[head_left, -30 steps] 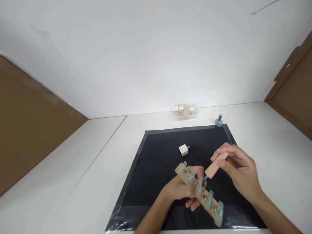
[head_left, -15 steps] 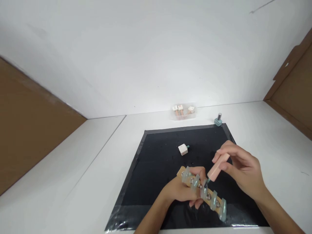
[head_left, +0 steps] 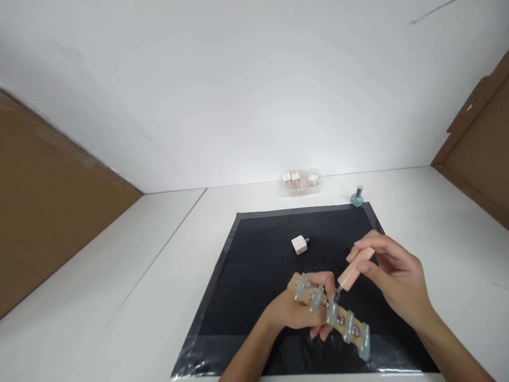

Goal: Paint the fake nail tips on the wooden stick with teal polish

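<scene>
My left hand (head_left: 300, 313) is closed around a wooden nail-tip stand (head_left: 294, 281), a narrow strip that slants down to the right. Several pale green false nails (head_left: 349, 328) sit across it, with round metal studs between them. Between the fingertips and thumb of my right hand (head_left: 393, 270) is the pink cap of a nail polish brush (head_left: 355, 269). Its dark bristle end touches the middle false nail (head_left: 332, 310). A white square polish bottle (head_left: 299, 244) lies on the mat just beyond, a green-coated neck pointing right.
A black mat (head_left: 258, 254) with taped edges covers part of the white table. Behind it stand a clear tray (head_left: 302, 192) of white-and-pink bottles and a teal bottle with a silver cap (head_left: 357, 199). Brown cardboard panels (head_left: 51, 201) flank both sides, and a white wall rises behind.
The brush tip has shifted slightly up along the middle false nail. My left hand still holds the stand in nearly the same place.
</scene>
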`<state>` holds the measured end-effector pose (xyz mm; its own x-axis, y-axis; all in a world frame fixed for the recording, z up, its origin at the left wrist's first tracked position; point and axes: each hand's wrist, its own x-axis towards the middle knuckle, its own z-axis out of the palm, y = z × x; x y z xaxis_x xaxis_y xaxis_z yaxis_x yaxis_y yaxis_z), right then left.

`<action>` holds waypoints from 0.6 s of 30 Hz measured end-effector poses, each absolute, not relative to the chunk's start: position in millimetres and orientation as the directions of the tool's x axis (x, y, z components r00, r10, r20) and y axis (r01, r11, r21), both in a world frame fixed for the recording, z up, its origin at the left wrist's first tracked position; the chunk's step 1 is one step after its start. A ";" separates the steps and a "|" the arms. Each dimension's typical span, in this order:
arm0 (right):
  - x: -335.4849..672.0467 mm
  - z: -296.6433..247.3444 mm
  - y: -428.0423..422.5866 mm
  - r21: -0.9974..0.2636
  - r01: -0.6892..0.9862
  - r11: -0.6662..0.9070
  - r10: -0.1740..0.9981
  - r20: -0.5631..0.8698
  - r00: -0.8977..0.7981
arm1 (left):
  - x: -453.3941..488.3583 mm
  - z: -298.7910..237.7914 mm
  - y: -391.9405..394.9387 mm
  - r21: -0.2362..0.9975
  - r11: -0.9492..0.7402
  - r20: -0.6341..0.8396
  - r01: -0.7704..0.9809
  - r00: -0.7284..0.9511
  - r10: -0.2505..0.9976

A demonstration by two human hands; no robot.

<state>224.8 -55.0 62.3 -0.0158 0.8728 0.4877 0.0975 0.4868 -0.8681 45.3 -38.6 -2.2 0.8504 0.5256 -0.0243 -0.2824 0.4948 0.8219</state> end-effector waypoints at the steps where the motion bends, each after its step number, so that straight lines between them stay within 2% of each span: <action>1: 224.4 62.5 -55.6 -0.864 0.108 0.491 0.869 0.495 0.005 | 45.2 -2.4 -38.7 0.820 0.496 -0.026 -0.285 0.848 0.530; 3: 223.8 62.9 -57.1 -0.841 0.094 0.532 0.846 0.534 -0.013 | 45.1 -1.9 -38.6 0.823 0.495 -0.033 -0.280 0.845 0.533; 6: 223.1 63.1 -59.2 -0.814 0.080 0.575 0.815 0.563 -0.135 | 45.2 0.4 -38.1 0.829 0.492 -0.034 -0.265 0.854 0.518; 9: 222.5 63.5 -60.0 -0.818 0.163 0.551 0.832 0.553 -0.042 | 45.6 3.0 -37.5 0.829 0.501 -0.057 -0.249 0.853 0.519; 11: 222.2 64.0 -60.2 -0.812 0.160 0.561 0.824 0.567 -0.008 | 45.7 4.8 -37.2 0.830 0.507 -0.083 -0.233 0.847 0.525; 15: 221.5 64.8 -59.9 -0.809 0.108 0.578 0.814 0.564 -0.140 | 45.4 7.3 -36.7 0.845 0.504 -0.122 -0.181 0.851 0.510; 18: 221.2 65.0 -59.7 -0.824 0.177 0.538 0.839 0.545 -0.017 | 45.3 6.7 -36.4 0.843 0.497 -0.093 -0.206 0.854 0.511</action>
